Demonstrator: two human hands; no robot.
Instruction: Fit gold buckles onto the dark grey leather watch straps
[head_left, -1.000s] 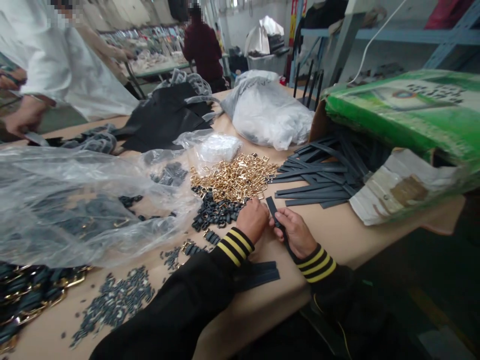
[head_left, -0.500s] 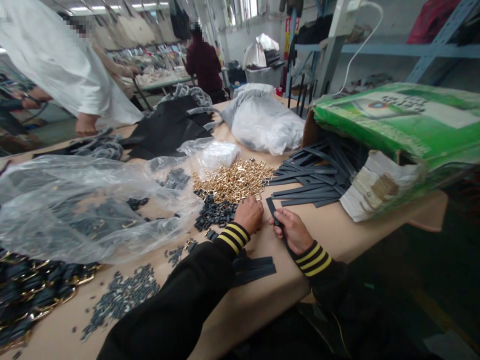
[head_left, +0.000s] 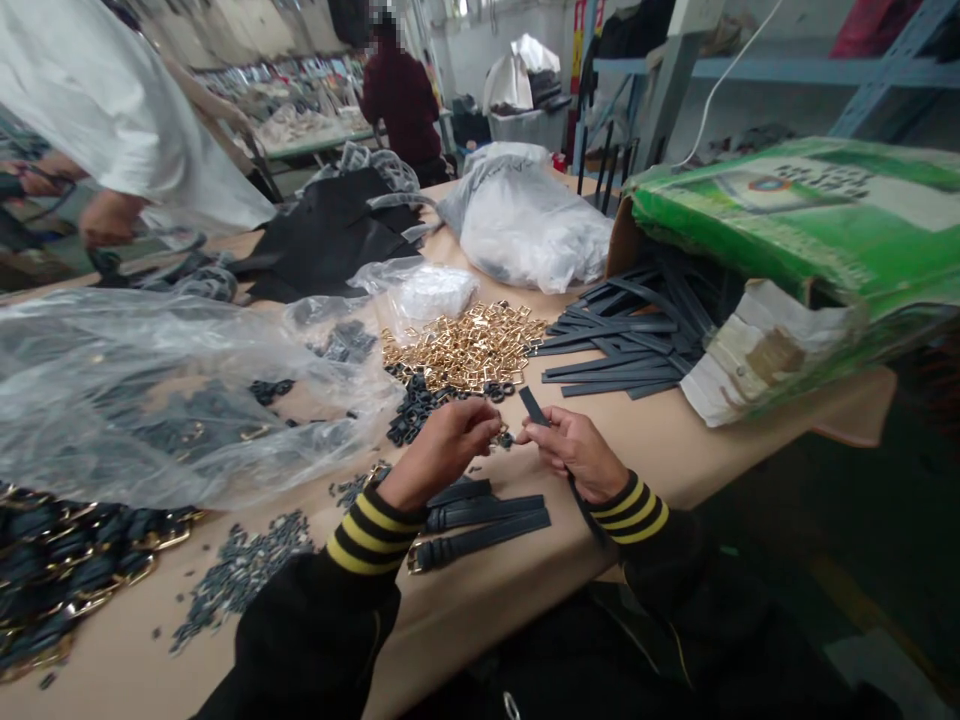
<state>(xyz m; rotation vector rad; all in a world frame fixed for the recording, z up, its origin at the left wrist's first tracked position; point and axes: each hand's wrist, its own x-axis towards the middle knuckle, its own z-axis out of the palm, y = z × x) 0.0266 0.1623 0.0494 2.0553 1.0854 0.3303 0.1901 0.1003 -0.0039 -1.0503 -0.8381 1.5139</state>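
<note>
Between the fingertips of my left hand (head_left: 442, 450), closed in a pinch, is a small gold buckle (head_left: 503, 437), partly hidden by the fingers. My right hand (head_left: 581, 452) is wrapped around a dark flat strap (head_left: 533, 404). The strap's short end sticks up past the thumb, and its long part hangs below the palm. Both hands are close together, with a small gap between them. Below them on the table lie several straps fitted with buckles (head_left: 484, 530). Just beyond are a heap of gold buckles (head_left: 480, 345) and a heap of dark loops (head_left: 411, 408).
A pile of loose straps (head_left: 622, 345) spills from a green box (head_left: 795, 220) on the right. Clear plastic sheeting (head_left: 172, 390) covers the left side, near small dark pieces (head_left: 244, 565) and finished buckled pieces (head_left: 67, 570). A person in white (head_left: 142, 120) stands far left.
My left hand has come back from the heaps toward me, nearer the strap, uncovering straps on the table. My right hand keeps its hold. The co-worker's hand in white has shifted left.
</note>
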